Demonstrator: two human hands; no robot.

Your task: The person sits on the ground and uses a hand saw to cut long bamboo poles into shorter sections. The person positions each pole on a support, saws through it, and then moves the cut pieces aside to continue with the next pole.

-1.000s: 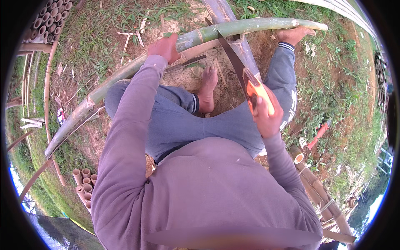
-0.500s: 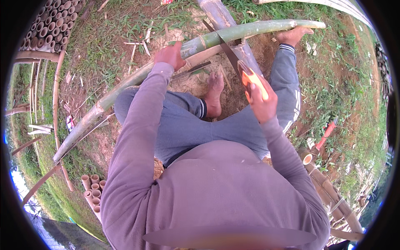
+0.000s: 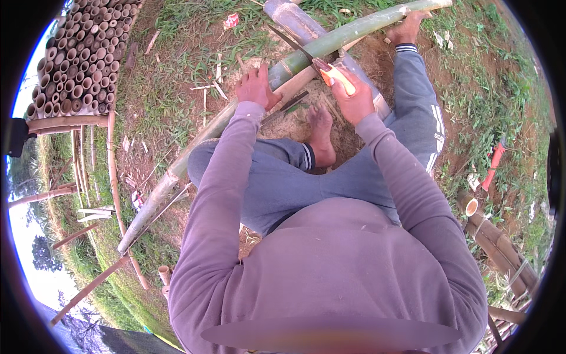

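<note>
- Your right hand [image 3: 352, 97] is gripping the orange-handled knife [image 3: 306, 56], its blade biting the green bamboo pole [image 3: 306, 56] crossing the upper centre.
- Your left hand [image 3: 257, 87] is pressing closed on the pole just left of the blade; a slip is risking those fingers, I judge.
- Your bare foot [image 3: 322, 133] is lying below the cut.
- You are sitting on bare dirt [image 3: 365, 138] amid grass [image 3: 153, 100], cut bamboo tubes [image 3: 76, 59] stacked upper left.

My bent legs [image 3: 306, 171] box in the ground under my arms. The long bamboo pole [image 3: 330, 44] bars the way ahead; open grass [image 3: 171, 100] lies leftward, short of the stacked bamboo tubes [image 3: 76, 59].
</note>
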